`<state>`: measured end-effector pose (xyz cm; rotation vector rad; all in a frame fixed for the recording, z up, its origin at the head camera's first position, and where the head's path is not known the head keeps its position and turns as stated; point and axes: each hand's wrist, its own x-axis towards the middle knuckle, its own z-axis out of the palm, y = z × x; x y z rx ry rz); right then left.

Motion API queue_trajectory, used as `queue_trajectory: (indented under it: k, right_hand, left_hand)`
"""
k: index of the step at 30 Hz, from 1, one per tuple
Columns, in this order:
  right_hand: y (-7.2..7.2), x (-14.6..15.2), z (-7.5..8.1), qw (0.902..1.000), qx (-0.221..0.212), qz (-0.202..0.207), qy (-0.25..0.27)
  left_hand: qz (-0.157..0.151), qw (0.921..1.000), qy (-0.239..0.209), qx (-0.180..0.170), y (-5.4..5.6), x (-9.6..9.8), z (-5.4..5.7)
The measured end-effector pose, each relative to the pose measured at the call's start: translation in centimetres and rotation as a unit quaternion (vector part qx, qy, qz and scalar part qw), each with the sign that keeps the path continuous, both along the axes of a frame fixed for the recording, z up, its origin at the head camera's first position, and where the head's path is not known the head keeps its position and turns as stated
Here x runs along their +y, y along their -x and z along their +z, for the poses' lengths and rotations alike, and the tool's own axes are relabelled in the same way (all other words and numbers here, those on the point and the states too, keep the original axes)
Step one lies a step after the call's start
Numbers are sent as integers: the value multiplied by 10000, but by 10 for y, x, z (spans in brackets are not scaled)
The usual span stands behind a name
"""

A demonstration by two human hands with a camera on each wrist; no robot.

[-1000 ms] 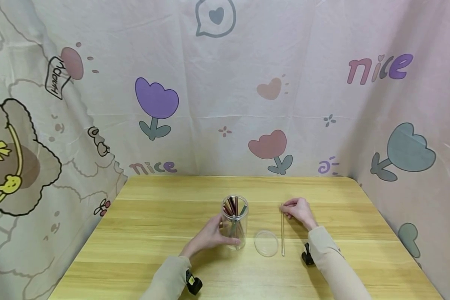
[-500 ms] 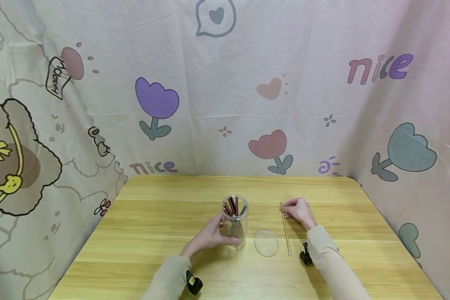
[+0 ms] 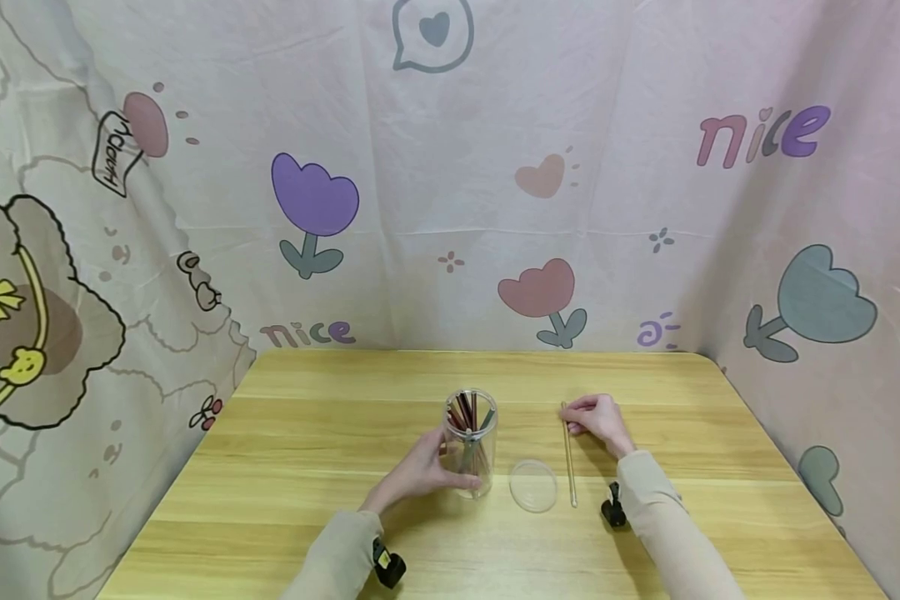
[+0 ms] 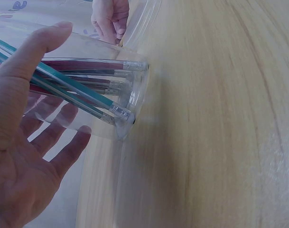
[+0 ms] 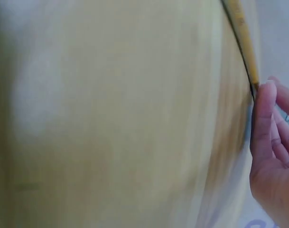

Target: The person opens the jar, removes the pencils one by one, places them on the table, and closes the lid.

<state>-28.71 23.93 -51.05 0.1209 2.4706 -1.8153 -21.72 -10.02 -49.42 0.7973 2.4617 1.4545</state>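
The near end of the thin yellow stick [image 3: 571,467] has swung: it pointed straight toward the near edge one second ago, slanted right half a second ago, and now sits slightly back to the left. The right hand [image 3: 600,418] pinches its far end between thumb and fingertips. The left hand [image 3: 423,468] has stayed curled round the clear jar [image 3: 489,454], which stands upright on the bench [image 3: 307,425], left of the stick, with dark red and green pencils [image 4: 73,88] inside. The clear disc [image 3: 533,486] lies where it was, between jar and stick, touching neither.

On the patterned cloth [image 3: 450,167] behind, "nice" reads twice, high on the right and low on the left; lettering on a tag [image 3: 112,154] far left is unclear. Marks on the stick are too blurred to read.
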Motion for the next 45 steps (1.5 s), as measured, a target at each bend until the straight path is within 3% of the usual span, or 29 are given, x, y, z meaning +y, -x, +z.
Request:
queue_trajectory:
  k: [5, 10, 15, 24, 32, 39, 45]
  right_hand:
    - [0, 5, 3, 9985, 62, 113, 527]
    - [-3, 6, 14, 9980, 410, 379, 296]
    - [-4, 0, 31, 9909, 866, 1035, 12]
    - [-15, -26, 73, 9686, 1283, 2111, 295]
    - [-25, -50, 107, 9410, 1706, 2915, 215]
    - [-28, -70, 125, 9219, 1845, 3406, 32]
    - [-26, -77, 129, 9095, 1714, 3786, -123]
  left_hand:
    - [1, 10000, 18, 15, 0, 0, 0]
    - [15, 10000, 30, -19, 0, 1, 0]
    - [5, 10000, 44, 29, 0, 0, 0]
    - [5, 10000, -55, 27, 0, 0, 1]
    - [23, 10000, -80, -33, 0, 2, 3]
    - [35, 10000, -38, 10, 0, 1, 2]
    - [-3, 10000, -45, 18, 0, 1, 1]
